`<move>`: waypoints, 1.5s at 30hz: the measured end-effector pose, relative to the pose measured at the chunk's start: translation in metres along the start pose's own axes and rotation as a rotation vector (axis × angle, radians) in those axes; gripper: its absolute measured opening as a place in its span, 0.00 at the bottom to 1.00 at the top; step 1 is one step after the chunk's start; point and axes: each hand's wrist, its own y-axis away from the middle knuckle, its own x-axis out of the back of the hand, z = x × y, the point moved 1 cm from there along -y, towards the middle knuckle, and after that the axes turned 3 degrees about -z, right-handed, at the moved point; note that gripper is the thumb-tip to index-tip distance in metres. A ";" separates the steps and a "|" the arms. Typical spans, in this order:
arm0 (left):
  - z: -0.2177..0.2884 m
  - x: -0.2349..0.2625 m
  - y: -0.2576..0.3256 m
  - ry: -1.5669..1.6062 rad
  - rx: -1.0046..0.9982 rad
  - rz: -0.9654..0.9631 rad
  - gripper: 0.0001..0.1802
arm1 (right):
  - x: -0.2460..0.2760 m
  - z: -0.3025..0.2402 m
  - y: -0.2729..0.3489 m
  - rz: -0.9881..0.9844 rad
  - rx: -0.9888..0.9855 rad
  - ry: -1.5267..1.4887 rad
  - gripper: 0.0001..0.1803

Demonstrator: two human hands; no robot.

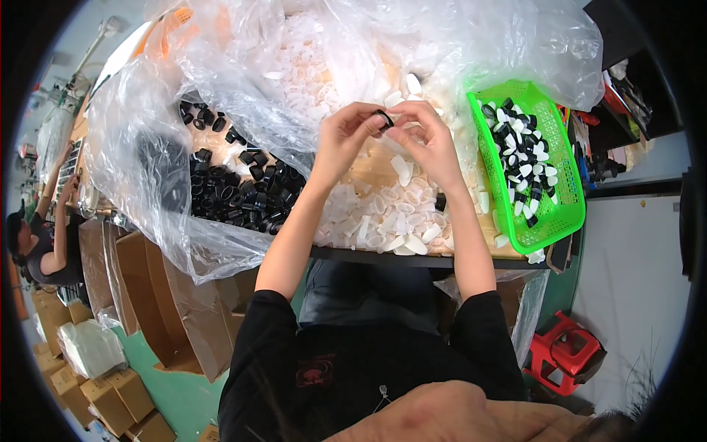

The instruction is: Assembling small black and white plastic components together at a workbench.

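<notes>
Your left hand (346,136) and right hand (427,140) meet above the table (383,256), fingertips of both pinched on one small black cap (383,120) held between them over the white parts (383,214). Loose black caps (236,191) lie to your left on clear plastic sheeting (140,169). A green basket (571,184) with mixed black and white pieces sits just right of your right forearm.

The desk (412,259) is crowded. A heap of white plastic pieces (390,221) lies under the hands. Black caps (236,195) and crinkly clear plastic bags (221,81) block the left. A green basket (567,199) blocks the right. Open air sits above.
</notes>
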 end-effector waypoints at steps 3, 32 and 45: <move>0.002 0.013 -0.002 0.080 0.025 0.103 0.11 | 0.010 -0.009 0.002 -0.093 -0.098 0.172 0.05; 0.012 0.011 -0.002 -0.505 -0.178 -0.007 0.18 | 0.019 -0.007 0.002 0.037 0.219 -0.008 0.07; 0.015 0.003 0.002 -0.557 -0.242 -0.109 0.19 | 0.005 -0.012 0.004 -0.013 0.205 0.358 0.09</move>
